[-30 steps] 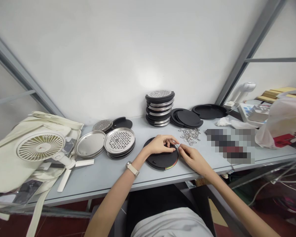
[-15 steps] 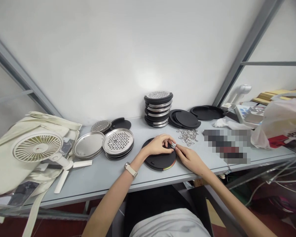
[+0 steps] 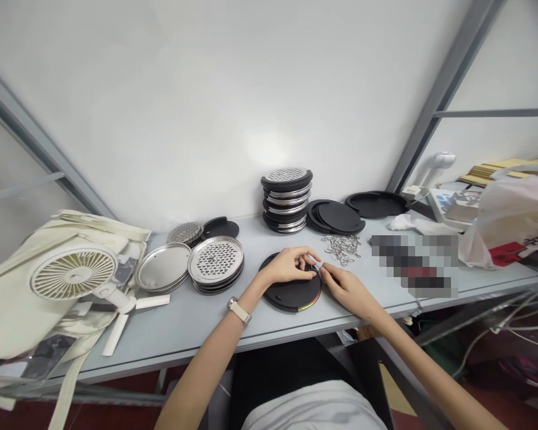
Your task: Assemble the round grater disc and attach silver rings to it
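Cream bag: slumping over L end of tabletop
Fan: white, lying on bag, legs splaying out onto tabletop
Plain silver discs: sitting stacked, just R of fan
Perf silver discs: sitting stacked just R of plain ones, holed face showing on top
Blk holder: lying behind perf stack
Watch: pale strap wrapping L wrist
Tall stack: blk + silver rounds standing piled nr back, perf face on top
Blk disc: lying flat on tabletop nr front edge, in front of tall stack, bright strip shining along front-R rim
L hand: resting over back part of blk disc, fingers curling, index + thumb tips almost meeting by R rim; can't tell if they're gripping anything
Metal bit: glinting btwn both hands' fingertips, too small to ID
R hand: sitting just R of blk disc, thumb + index pinching nearly closed beside metal bit; can't tell which hand is holding it
Blk lids: lying overlapped, R of tall stack
Metal clips: lying in loose heap behind R hand
Blk tray: lying at back, beside blk lids
Plastic bag: bulging at far R, red item showing low down
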Motion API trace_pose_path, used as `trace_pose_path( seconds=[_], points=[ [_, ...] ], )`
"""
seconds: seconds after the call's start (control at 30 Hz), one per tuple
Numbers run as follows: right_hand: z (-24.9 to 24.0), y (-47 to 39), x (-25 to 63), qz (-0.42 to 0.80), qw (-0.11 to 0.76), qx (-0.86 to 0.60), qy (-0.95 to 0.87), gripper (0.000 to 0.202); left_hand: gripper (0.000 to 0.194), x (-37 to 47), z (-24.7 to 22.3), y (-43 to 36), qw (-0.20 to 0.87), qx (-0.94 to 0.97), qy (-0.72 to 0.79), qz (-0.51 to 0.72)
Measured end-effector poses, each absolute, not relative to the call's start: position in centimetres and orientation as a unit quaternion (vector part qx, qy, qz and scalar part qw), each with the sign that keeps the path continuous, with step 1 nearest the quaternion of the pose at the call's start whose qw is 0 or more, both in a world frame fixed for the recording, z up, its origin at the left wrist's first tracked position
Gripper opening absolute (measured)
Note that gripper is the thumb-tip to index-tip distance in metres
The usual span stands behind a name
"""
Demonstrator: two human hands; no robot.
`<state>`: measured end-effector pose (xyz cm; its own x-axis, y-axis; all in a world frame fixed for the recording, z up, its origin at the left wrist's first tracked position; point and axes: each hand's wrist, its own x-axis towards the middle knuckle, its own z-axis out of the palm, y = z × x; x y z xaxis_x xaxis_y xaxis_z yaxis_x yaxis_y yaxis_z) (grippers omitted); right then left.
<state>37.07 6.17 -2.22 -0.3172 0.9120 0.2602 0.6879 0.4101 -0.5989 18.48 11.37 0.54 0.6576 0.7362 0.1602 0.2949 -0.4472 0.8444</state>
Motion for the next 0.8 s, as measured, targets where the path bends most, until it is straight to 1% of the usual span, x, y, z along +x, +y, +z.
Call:
trace_pose_path(
  seconds=[0.2, 0.4, 0.63, 0.8],
  points=[
    [-2.11, 6.06, 37.03, 0.201, 0.310, -0.513, -0.775, 0.028, 0.034, 18.43, 0.32, 11.56, 0.412, 0.812, 0.321, 0.259],
    [-2.45, 6.23, 37.22, 0.209, 0.336, -0.515, -0.760, 0.026, 0.033, 18.52, 0.26, 11.56, 0.434, 0.805, 0.310, 0.260],
    [-2.14, 6.23, 37.27, 0.209, 0.300, -0.493, -0.789, 0.027, 0.030, 18.58, 0.47, 11.43, 0.422, 0.811, 0.305, 0.268],
    [-2.21, 6.32, 37.30, 0.209, 0.291, -0.491, -0.794, 0.026, 0.031, 18.55, 0.47, 11.41, 0.420, 0.808, 0.313, 0.268]
  ],
)
